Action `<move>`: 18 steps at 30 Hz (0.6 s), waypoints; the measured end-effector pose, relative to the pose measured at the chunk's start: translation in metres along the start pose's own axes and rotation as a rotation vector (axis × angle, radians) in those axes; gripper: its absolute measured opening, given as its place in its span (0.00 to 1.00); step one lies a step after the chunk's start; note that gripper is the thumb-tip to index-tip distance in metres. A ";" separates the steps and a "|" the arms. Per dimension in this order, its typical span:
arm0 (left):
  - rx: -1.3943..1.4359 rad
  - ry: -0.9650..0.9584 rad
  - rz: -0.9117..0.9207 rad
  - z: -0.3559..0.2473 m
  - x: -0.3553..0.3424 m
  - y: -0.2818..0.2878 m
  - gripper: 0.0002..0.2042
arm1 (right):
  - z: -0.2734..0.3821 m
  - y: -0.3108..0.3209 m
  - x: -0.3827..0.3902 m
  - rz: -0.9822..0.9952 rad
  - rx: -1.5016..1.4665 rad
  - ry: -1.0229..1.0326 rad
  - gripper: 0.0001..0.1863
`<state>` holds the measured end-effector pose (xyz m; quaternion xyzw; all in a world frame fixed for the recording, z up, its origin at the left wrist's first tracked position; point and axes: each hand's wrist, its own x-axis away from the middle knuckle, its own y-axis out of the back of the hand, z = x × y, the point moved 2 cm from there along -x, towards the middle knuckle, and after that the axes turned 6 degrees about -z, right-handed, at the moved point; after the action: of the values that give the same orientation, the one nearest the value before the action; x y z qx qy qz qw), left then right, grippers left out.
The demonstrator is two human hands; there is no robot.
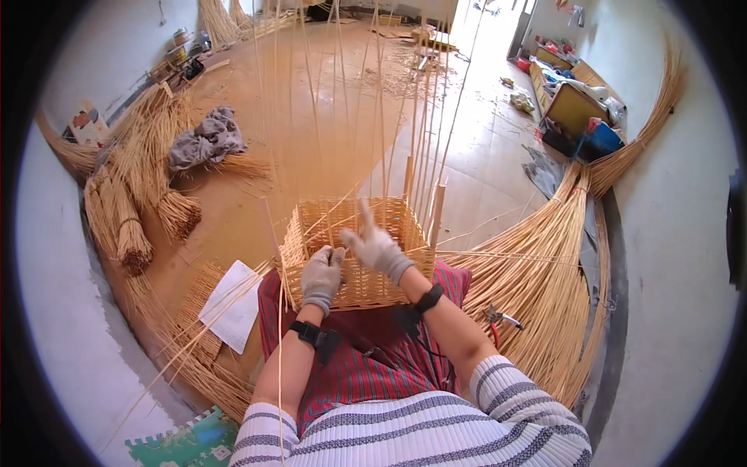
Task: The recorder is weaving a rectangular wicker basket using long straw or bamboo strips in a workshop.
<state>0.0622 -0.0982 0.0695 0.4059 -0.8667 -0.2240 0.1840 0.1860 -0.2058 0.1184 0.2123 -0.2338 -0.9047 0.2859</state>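
A half-woven wicker basket [366, 284] rests on my lap over a striped red cloth [373, 366]. Long upright stakes rise from its far and right sides, and wooden posts stand at its corners. My left hand [321, 276], in a pale work glove, is closed on the near wall at its rim; what its fingertips pinch is partly hidden. Just to the right, my right hand [379, 251], gloved too, is over the near rim with its index finger stretched up and its thumb apart. I see nothing held in it. Loose strands cross the basket's inside.
A fan of long wicker rods [529, 272] lies at the right, with red-handled pruning shears [502, 319] on it. Tied bundles [120, 214] and a grey cloth [208, 140] are at the left. White paper [233, 306] lies near my left knee. Scraps litter the far floor.
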 end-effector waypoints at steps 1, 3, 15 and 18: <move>0.164 0.042 0.009 -0.006 0.007 0.003 0.19 | 0.015 0.011 -0.010 -0.114 -0.230 0.052 0.35; 0.006 -0.056 -0.079 -0.004 0.009 0.011 0.16 | 0.007 0.027 -0.004 -0.373 -0.458 0.129 0.30; -0.672 -0.535 0.078 -0.064 0.059 -0.068 0.46 | -0.028 0.065 -0.032 -0.325 0.304 0.230 0.21; -0.797 -0.562 0.016 -0.053 0.046 -0.075 0.39 | -0.018 0.109 -0.003 -0.405 -0.340 0.202 0.24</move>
<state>0.1072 -0.1900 0.0797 0.2211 -0.7325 -0.6381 0.0858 0.2428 -0.2886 0.1637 0.2925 -0.0017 -0.9440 0.1525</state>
